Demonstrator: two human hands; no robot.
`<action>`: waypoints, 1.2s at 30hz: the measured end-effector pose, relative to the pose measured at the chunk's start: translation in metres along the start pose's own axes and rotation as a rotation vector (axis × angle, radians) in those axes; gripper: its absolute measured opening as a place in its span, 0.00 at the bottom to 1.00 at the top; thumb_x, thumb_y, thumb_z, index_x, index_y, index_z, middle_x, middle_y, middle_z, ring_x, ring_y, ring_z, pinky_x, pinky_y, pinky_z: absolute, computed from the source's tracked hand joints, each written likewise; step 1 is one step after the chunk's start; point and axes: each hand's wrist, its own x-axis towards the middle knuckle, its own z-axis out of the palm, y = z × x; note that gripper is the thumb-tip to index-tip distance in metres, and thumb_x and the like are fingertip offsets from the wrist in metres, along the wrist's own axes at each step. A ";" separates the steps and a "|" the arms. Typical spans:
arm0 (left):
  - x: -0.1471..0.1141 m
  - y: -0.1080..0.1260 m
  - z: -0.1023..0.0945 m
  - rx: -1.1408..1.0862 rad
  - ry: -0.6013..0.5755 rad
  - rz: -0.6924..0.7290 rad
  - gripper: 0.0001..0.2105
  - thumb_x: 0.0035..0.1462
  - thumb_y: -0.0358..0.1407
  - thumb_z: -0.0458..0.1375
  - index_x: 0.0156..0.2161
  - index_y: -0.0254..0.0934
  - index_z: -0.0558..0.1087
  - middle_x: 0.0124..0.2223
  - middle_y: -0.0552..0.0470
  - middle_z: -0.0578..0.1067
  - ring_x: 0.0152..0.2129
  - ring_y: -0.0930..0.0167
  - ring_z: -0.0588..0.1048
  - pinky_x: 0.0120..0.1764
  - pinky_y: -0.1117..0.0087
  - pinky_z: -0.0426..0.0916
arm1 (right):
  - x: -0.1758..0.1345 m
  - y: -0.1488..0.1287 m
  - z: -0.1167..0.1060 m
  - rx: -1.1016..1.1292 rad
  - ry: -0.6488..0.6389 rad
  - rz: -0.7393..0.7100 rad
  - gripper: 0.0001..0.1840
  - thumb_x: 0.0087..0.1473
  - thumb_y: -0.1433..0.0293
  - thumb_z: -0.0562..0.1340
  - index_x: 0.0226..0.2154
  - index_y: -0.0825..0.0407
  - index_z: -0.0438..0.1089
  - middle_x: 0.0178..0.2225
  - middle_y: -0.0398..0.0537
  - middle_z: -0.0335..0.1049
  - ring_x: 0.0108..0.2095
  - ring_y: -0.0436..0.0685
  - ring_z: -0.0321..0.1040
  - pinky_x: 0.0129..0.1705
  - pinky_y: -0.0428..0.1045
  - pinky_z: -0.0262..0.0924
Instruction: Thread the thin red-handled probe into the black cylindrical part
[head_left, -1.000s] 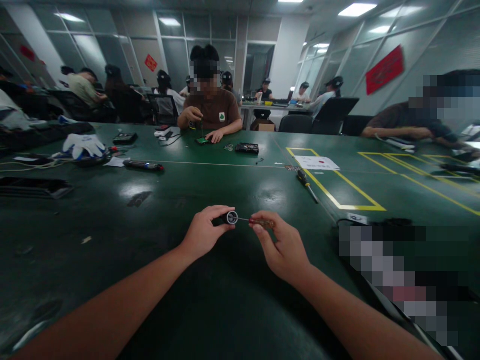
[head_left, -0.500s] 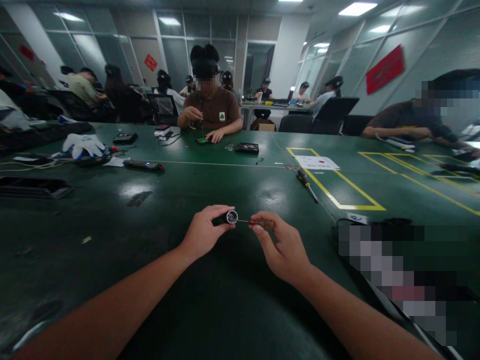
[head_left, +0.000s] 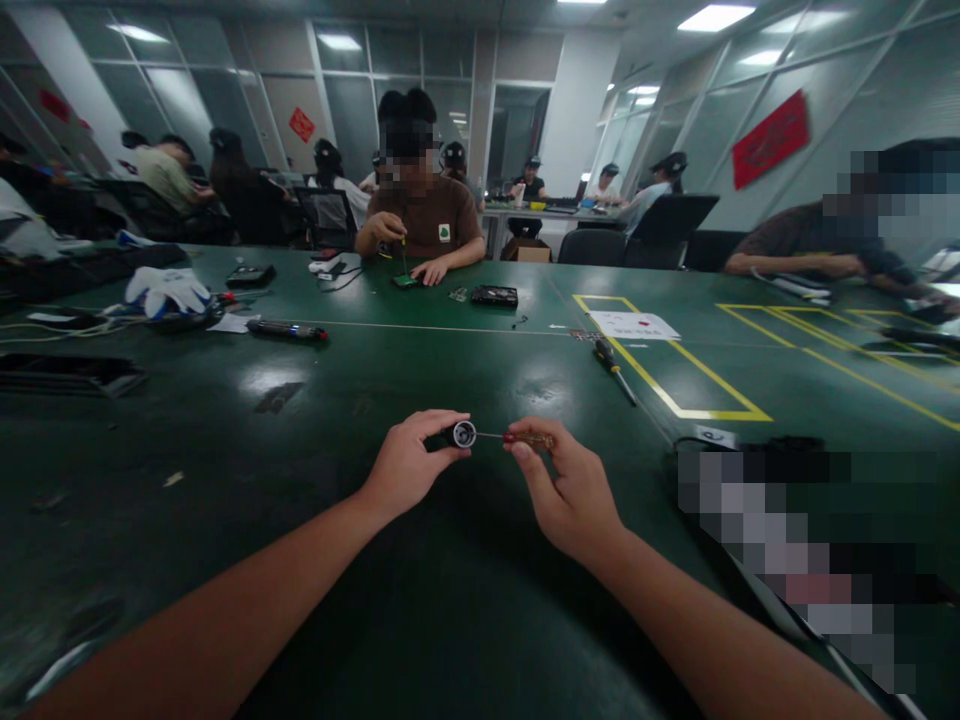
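Observation:
My left hand [head_left: 409, 460] is closed round a small dark cylindrical part [head_left: 464, 434], fingers above and thumb below. Its round open end, with a pale rim, faces right and toward me; what lies inside is too small to make out. In my right hand [head_left: 566, 485] is a screwdriver [head_left: 534, 440] with a translucent amber handle and a red collar, pinched between thumb and fingers. The thin shaft points left at the part's open end. Whether the tip touches the inside cannot be told. Both hands are above the green table [head_left: 420, 620].
A black-and-yellow screwdriver [head_left: 615, 372] lies right of centre, beside yellow tape outlines and a paper sheet [head_left: 634, 325]. At left are white gloves [head_left: 169, 292], a dark tool [head_left: 287, 331] and a black tray-like case [head_left: 71, 374]. Across the table a person [head_left: 424, 215] works on a circuit board.
My right hand and the screwdriver have shifted slightly right, so a little more of the shaft shows. My left hand and the cylindrical part stay nearly still.

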 end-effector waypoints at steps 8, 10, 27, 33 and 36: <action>0.000 -0.001 0.001 0.002 0.001 0.005 0.20 0.53 0.31 0.69 0.52 0.44 0.79 0.52 0.48 0.80 0.51 0.61 0.77 0.57 0.54 0.68 | 0.001 -0.001 0.000 0.033 -0.047 0.037 0.08 0.67 0.67 0.57 0.48 0.47 0.67 0.36 0.46 0.79 0.37 0.57 0.78 0.42 0.53 0.69; 0.000 -0.002 0.001 -0.001 0.004 0.010 0.20 0.53 0.30 0.69 0.52 0.44 0.79 0.52 0.48 0.80 0.51 0.61 0.77 0.57 0.54 0.68 | 0.002 -0.003 -0.001 0.074 -0.082 0.065 0.09 0.67 0.68 0.57 0.48 0.47 0.67 0.32 0.43 0.77 0.33 0.56 0.77 0.40 0.51 0.69; 0.001 0.005 -0.002 0.136 -0.013 0.040 0.21 0.51 0.29 0.70 0.52 0.45 0.79 0.50 0.49 0.81 0.49 0.62 0.77 0.55 0.54 0.69 | 0.010 0.022 0.014 0.536 0.150 0.382 0.15 0.64 0.56 0.61 0.42 0.50 0.71 0.35 0.47 0.76 0.36 0.56 0.74 0.44 0.55 0.70; 0.002 0.006 -0.003 0.186 -0.032 0.082 0.22 0.53 0.28 0.69 0.53 0.45 0.79 0.51 0.50 0.80 0.49 0.63 0.76 0.54 0.56 0.70 | 0.011 0.032 0.019 0.712 0.179 0.514 0.15 0.60 0.55 0.64 0.40 0.50 0.73 0.35 0.46 0.75 0.36 0.55 0.75 0.44 0.55 0.72; 0.003 0.006 -0.005 0.185 -0.019 0.094 0.20 0.54 0.28 0.68 0.53 0.45 0.79 0.51 0.50 0.80 0.49 0.63 0.76 0.54 0.56 0.70 | 0.015 0.034 0.015 0.907 0.133 0.636 0.15 0.59 0.56 0.65 0.36 0.51 0.72 0.30 0.45 0.72 0.31 0.55 0.72 0.40 0.55 0.72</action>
